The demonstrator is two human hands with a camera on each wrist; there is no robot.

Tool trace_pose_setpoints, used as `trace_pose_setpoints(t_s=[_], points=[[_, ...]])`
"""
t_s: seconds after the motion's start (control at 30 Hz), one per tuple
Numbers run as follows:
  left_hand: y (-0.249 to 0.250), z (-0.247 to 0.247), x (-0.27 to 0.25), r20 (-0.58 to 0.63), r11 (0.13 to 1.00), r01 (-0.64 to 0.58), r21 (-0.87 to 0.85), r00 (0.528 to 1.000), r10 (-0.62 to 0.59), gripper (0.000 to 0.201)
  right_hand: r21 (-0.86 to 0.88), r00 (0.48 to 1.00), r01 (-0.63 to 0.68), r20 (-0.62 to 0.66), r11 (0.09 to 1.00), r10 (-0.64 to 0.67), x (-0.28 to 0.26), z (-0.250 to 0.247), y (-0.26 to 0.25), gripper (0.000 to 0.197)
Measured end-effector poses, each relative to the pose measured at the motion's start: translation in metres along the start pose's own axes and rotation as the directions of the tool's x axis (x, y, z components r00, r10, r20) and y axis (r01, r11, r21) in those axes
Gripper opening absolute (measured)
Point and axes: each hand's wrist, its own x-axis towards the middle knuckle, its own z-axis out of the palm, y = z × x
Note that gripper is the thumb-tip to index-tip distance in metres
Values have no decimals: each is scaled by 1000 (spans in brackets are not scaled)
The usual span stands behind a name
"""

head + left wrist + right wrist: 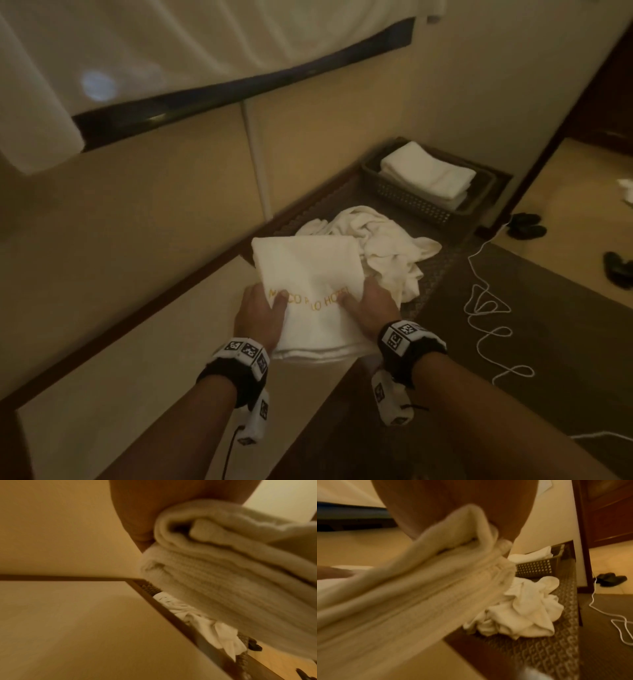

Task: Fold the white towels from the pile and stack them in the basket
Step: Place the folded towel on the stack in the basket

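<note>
Holding the folded towel (pixel 308 284) from both sides, we have our left hand (pixel 260 315) on its left edge and our right hand (pixel 370 313) on its right edge, each grip clamped on the cloth with the thumb on top near the gold letters and the other fingers hidden under it. The two wrist views show several thick layers at the near edge, squeezed where the hands pinch them. We judge the towel to be light, soft and without any stiffness, so it will sag in the middle and the layers may slide open if we hold only one corner. It seems best to keep the hold at the two sides, close to the folded edge, with the fingers flat below as a support.

The pile (pixel 380 250) of loose towels lies on the patterned mat (pixel 442 274) just behind the folded one. The basket (pixel 421 202) stands further away by the wall, with a stack of folded towels (pixel 424 173) already in it. A white cord (pixel 486 308) lies on the floor at our right, well apart from the towels
</note>
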Motion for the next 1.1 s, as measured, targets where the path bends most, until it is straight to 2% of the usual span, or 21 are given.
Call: trace_pose_setpoints(t_s=[0.13, 0.33, 0.63, 0.87, 1.1], points=[[67, 44, 14, -6, 996, -93, -14, 996, 93, 38, 17, 997, 2, -83, 1000, 0, 23, -66, 38, 52], [185, 144, 21, 73, 986, -168, -22, 983, 169, 44, 45, 987, -49, -150, 998, 56, 59, -179, 130, 54], [340, 291, 29, 214, 943, -300, -146, 921, 327, 43, 89, 937, -141, -309, 986, 162, 92, -328, 260, 48], [413, 376, 53, 274, 892, -394, -222, 853, 445, 39, 123, 882, -210, -403, 970, 242, 135, -388, 328, 50], [465, 433, 127, 347, 888, -366, -280, 824, 449, 30, 85, 886, -225, -396, 971, 240, 228, -428, 340, 41]])
